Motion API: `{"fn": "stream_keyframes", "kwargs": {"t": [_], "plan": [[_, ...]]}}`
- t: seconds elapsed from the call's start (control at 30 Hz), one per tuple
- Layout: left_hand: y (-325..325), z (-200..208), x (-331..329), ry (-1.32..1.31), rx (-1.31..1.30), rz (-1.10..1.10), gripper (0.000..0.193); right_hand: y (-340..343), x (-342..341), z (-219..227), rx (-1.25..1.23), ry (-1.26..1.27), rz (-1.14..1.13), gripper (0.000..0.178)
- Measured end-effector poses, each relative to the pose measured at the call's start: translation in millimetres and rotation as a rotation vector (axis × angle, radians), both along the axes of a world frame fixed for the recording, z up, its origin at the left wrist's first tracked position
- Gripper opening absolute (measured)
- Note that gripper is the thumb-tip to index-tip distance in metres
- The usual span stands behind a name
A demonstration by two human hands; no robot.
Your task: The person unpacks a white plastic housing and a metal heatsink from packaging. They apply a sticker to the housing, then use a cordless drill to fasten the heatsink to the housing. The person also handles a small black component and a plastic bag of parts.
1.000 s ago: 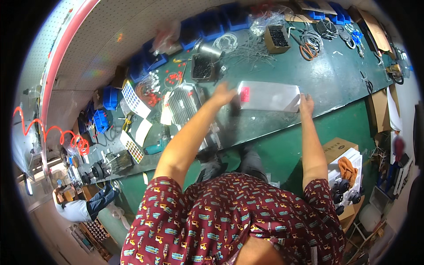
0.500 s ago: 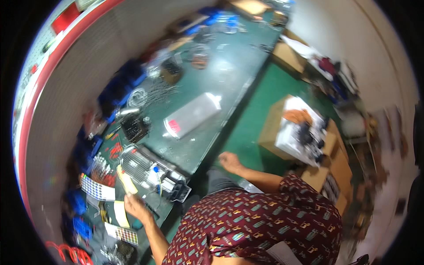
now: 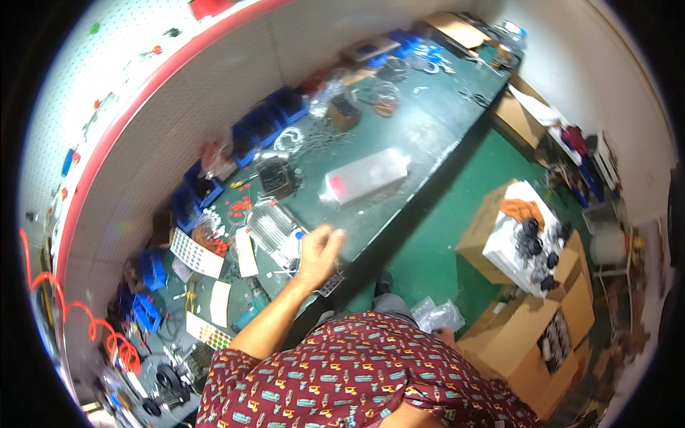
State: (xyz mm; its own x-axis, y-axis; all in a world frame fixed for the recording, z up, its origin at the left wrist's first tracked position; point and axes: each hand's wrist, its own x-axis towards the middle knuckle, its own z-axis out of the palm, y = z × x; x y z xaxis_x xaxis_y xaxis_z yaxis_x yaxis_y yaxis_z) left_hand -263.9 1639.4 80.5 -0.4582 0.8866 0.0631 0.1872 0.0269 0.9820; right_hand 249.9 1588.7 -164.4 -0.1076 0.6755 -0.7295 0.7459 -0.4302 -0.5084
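My left hand (image 3: 319, 257) is closed, fingers curled, above the near end of a silver finned metal unit (image 3: 270, 227). It hides part of that unit, and I cannot make out whether anything is in its grip. Low beside my right thigh is my right hand (image 3: 446, 337), next to a clear plastic bag (image 3: 444, 315); its fingers are mostly hidden. A translucent wrapped roll or sleeve with a pink label (image 3: 367, 176) lies on the green-topped bench (image 3: 435, 132). Pale yellow strips (image 3: 246, 253) and a sheet of dot stickers (image 3: 196, 253) lie left of the unit.
Blue bins (image 3: 260, 127) line the wall side of the bench. A dark box of small parts (image 3: 275, 177) stands beyond the unit, and a teal power tool (image 3: 251, 308) lies near my left forearm. Cardboard boxes (image 3: 510, 335) stand on the green floor to my right.
My left hand has moved from beside the yellow strips to above the metal unit. My right hand has drawn back from near the bench edge to beside the plastic bag. The view has shifted.
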Motion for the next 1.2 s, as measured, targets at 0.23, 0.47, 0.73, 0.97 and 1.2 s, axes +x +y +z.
{"fn": "stream_keyframes", "kwargs": {"t": [0.23,0.47,0.73,0.97,1.2], "plan": [[27,-16,86,0.227,-0.114,-0.31,0.034,76,79,-89,-0.003,0.004,0.112,0.021],[89,-18,129,0.401,-0.206,-0.469,0.035,174,162,-143,0.031,0.17,0.158,0.022],[149,-39,138,0.377,-0.272,-0.365,0.029,308,78,-6,0.198,0.204,0.004,0.026],[240,-32,145,0.385,-0.466,-0.515,0.031,368,21,6,0.277,0.278,-0.099,0.031],[378,-73,153,0.276,-0.453,-0.709,0.028,376,84,-16,0.339,-0.061,-0.048,0.034]]}}
